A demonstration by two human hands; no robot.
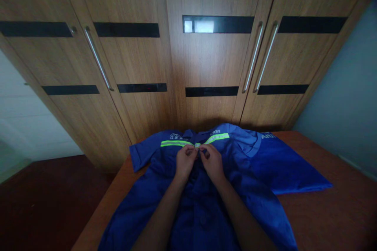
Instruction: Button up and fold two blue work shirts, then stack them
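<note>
A blue short-sleeved work shirt (203, 208) lies spread out, with its collar toward the wardrobe and a yellow-green reflective stripe (218, 137) across the chest. My left hand (186, 160) is closed in a pinch on the shirt's front edge at the middle of the stripe. Close beside it, almost touching, my right hand (212, 160) pinches the front there too. The fabric between my fingertips is lifted a little; whether a button is there is too small to tell.
Under the shirt is a reddish-brown wooden surface (330, 219). A folded blue item (288, 168) with white lettering lies right of the shirt, partly beneath its sleeve. Behind stands a wooden wardrobe (206, 62) with metal handles. A pale wall (347, 113) is at the right.
</note>
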